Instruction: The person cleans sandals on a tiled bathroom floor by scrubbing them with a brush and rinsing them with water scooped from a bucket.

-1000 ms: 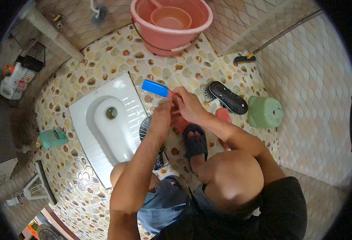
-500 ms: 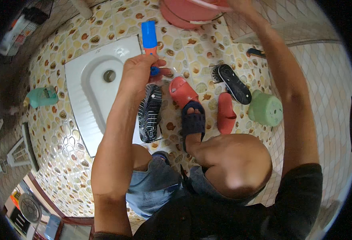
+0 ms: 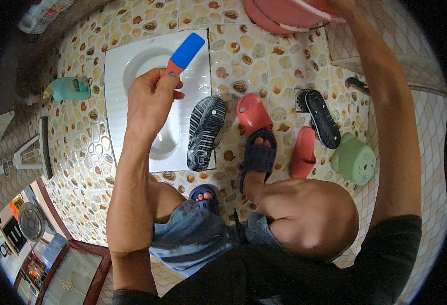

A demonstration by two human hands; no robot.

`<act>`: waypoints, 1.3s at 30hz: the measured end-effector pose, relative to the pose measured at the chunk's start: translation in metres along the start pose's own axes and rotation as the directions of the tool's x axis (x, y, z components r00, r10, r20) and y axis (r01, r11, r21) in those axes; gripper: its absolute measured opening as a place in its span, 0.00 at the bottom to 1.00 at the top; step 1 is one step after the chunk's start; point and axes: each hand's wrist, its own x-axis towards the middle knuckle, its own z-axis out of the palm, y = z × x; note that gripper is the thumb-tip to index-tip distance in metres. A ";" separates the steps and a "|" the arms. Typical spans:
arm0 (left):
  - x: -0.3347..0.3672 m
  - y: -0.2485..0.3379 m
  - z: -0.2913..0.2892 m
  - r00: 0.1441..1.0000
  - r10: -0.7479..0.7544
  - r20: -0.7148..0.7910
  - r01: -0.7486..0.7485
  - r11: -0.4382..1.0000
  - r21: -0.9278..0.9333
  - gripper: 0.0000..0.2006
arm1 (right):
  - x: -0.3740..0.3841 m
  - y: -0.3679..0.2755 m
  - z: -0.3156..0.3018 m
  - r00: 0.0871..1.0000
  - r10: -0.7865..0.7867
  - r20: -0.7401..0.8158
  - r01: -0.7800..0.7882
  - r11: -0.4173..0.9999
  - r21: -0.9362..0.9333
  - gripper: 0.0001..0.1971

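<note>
My left hand (image 3: 155,96) is closed round the red part of a blue-and-red handled tool (image 3: 188,51), which looks like a brush. Its wide blue end points up and to the right, and its lower end is hidden by the hand. Beneath that hand is a white squat toilet (image 3: 119,114) set in the floor. A black-and-white striped flip-flop (image 3: 205,134) lies sole up across the toilet's right edge. My right arm reaches to the far right, where my right hand (image 3: 343,6) is at the rim of a pink basin (image 3: 271,15); its fingers are mostly cut off.
Red slippers (image 3: 254,113), a black flip-flop (image 3: 322,119) and an upturned green stool (image 3: 355,160) are on the pebble-patterned floor to the right. Left of the toilet lies a green bottle (image 3: 71,88), with a white-framed squeegee (image 3: 33,152) nearer me. A fan (image 3: 30,222) stands beyond the doorway.
My left hand has moved left over the toilet, and the tool has tipped from upright toward the right. My right hand stays by the basin. The whole view has shifted.
</note>
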 end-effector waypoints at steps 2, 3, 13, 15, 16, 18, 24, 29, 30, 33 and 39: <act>0.003 0.001 0.006 1.000 0.008 0.024 -0.008 1.000 0.003 0.15 | 0.004 0.019 0.001 0.938 0.288 -0.191 -0.236 0.937 0.256 0.14; 0.006 0.001 0.008 0.999 0.008 0.044 -0.009 1.000 0.011 0.16 | 0.007 0.030 -0.002 0.983 0.102 -0.150 -0.077 0.983 0.167 0.14; 0.008 -0.005 0.029 0.993 0.028 0.117 -0.038 0.996 0.086 0.19 | -0.060 0.048 -0.037 0.819 0.524 0.235 -0.409 0.246 0.878 0.15; 0.011 -0.006 0.037 0.990 0.041 0.134 -0.050 0.997 0.065 0.18 | -0.078 0.058 -0.043 0.813 0.460 0.357 -0.401 -0.002 0.916 0.15; 0.013 -0.007 0.041 0.989 0.047 0.140 -0.055 0.997 0.049 0.18 | -0.086 0.056 -0.047 0.812 0.413 0.412 -0.394 -0.133 0.909 0.15; 0.016 -0.016 0.046 0.991 0.066 0.113 -0.074 0.995 0.073 0.17 | -0.105 0.029 -0.074 0.769 0.478 0.425 -0.414 -0.134 0.900 0.15; 0.022 -0.037 0.089 0.955 0.205 0.215 -0.215 0.976 0.023 0.13 | -0.195 0.015 -0.136 0.837 0.395 0.379 -0.462 0.137 0.876 0.12; 0.027 -0.049 0.127 0.881 0.372 0.294 -0.449 0.853 0.266 0.11 | -0.257 -0.053 -0.134 0.836 0.309 0.453 -0.489 0.047 0.871 0.11; 0.030 -0.049 0.141 0.883 0.369 0.290 -0.445 0.856 0.265 0.11 | -0.268 -0.061 -0.134 0.803 0.317 0.504 -0.544 0.047 0.837 0.10; 0.041 -0.051 0.176 0.893 0.347 0.286 -0.413 0.885 0.216 0.12 | -0.295 -0.089 -0.124 0.779 0.325 0.536 -0.587 0.075 0.806 0.10; 0.062 -0.059 0.231 0.840 0.399 0.367 -0.528 0.754 0.390 0.10 | -0.317 -0.106 -0.119 0.725 0.373 0.579 -0.653 0.107 0.750 0.09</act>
